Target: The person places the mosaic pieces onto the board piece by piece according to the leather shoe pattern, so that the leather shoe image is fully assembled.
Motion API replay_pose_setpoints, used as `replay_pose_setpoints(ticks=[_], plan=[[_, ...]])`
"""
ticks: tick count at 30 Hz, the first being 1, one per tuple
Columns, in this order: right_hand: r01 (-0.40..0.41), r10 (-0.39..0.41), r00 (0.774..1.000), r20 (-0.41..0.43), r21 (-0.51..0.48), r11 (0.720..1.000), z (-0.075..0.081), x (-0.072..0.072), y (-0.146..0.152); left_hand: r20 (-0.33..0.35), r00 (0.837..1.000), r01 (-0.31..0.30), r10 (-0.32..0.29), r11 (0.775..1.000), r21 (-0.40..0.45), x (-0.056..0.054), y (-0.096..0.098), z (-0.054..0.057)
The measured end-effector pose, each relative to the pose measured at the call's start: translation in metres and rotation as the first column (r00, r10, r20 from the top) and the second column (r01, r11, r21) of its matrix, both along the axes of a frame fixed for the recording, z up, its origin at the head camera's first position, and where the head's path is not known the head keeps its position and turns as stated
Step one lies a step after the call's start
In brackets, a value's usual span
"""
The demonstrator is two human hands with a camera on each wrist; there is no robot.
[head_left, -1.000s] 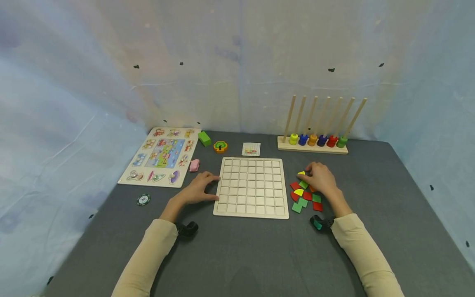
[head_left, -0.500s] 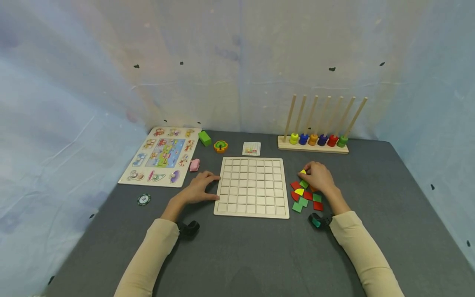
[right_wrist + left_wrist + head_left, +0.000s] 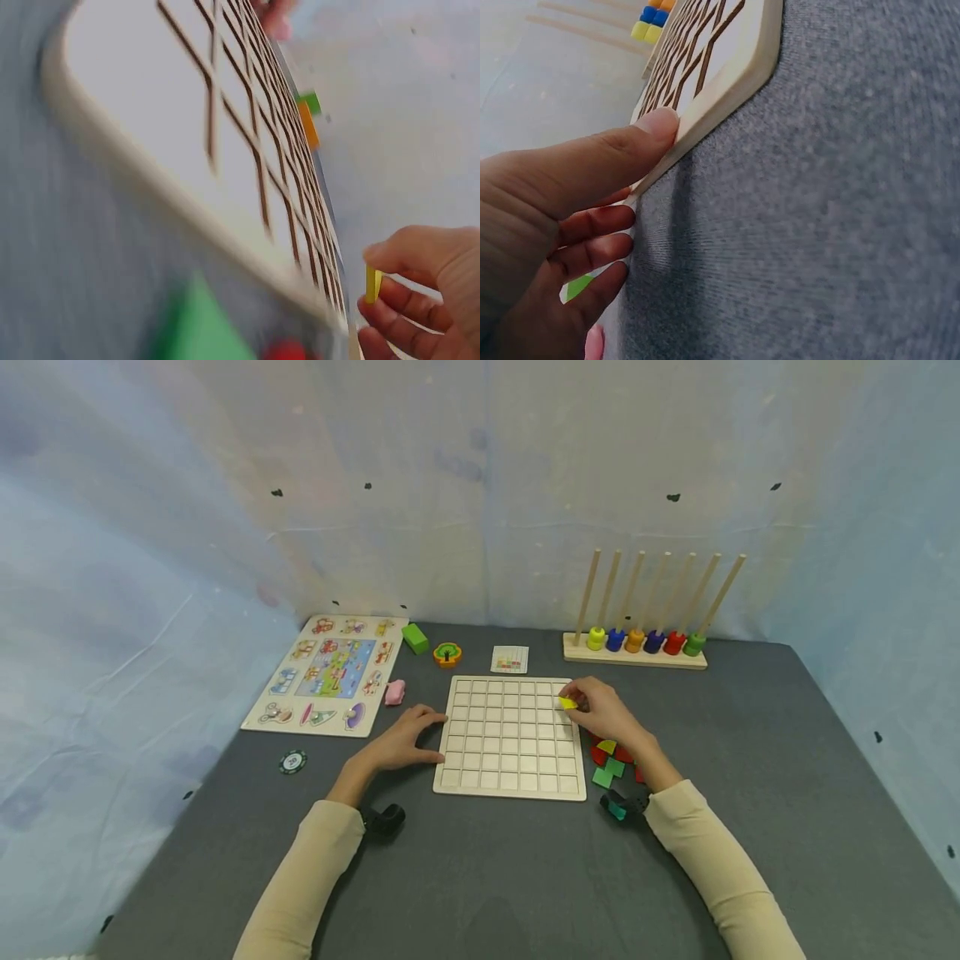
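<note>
A square wooden board (image 3: pixel 510 737) with a grid of recessed cells lies mid-table. Against its left edge rests my left hand (image 3: pixel 403 741), thumb and fingertips spread apart along the rim; in the left wrist view the thumb (image 3: pixel 622 154) touches the board's side. My right hand (image 3: pixel 602 710) pinches a small yellow tile (image 3: pixel 567 702) between thumb and fingers, over the board's upper right corner. The right wrist view shows this yellow tile (image 3: pixel 371 283) edge-on. Just right of the board lie green tiles (image 3: pixel 608 772), red tiles and another yellow tile (image 3: pixel 607 747), partly hidden by the right forearm.
A pattern card (image 3: pixel 510 659) lies behind the board. Farther right stands a peg rack (image 3: pixel 634 653) with coloured beads. On the left are a picture puzzle (image 3: pixel 330 672), a green block (image 3: pixel 415 638), a tree piece (image 3: pixel 447 654), a pink piece (image 3: pixel 394 692) and a poker chip (image 3: pixel 292 762).
My right hand has left the tile pile and moved left with the yellow tile, reaching the board's upper right corner. My left hand stays at the board's edge.
</note>
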State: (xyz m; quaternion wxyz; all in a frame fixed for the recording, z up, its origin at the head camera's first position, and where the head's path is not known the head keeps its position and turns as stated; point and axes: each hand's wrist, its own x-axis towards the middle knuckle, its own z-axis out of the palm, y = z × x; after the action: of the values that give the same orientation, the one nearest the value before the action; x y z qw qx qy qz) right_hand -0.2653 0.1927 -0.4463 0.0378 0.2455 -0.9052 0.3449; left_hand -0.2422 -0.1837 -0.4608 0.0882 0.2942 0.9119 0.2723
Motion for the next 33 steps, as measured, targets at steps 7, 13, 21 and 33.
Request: replay_pose_setpoints(ticks=[7, 13, 21, 33], plan=[[-0.193, 0.191, 0.981, -0.038, -0.049, 0.980, -0.007, 0.002, -0.053, -0.008, 1.000, 0.008, -0.008, 1.000, -0.004, 0.000, 0.001, 0.002], [-0.273, 0.271, 0.962, -0.032, -0.078, 0.959, -0.010, 0.003, -0.091, -0.011, 1.000, 0.009, -0.009, 1.000, 0.000, 0.000, 0.002, 0.004], [-0.308, 0.306, 0.949, -0.072, -0.015, 0.951, -0.016, 0.001, -0.117, -0.002, 1.000, 0.005, -0.005, 1.000, 0.000, 0.000, 0.003, 0.005], [-0.349, 0.340, 0.922, -0.186, -0.014, 0.937, -0.022, -0.001, -0.120, -0.014, 1.000, 0.016, -0.017, 1.000, -0.008, 0.000, 0.003, 0.005]])
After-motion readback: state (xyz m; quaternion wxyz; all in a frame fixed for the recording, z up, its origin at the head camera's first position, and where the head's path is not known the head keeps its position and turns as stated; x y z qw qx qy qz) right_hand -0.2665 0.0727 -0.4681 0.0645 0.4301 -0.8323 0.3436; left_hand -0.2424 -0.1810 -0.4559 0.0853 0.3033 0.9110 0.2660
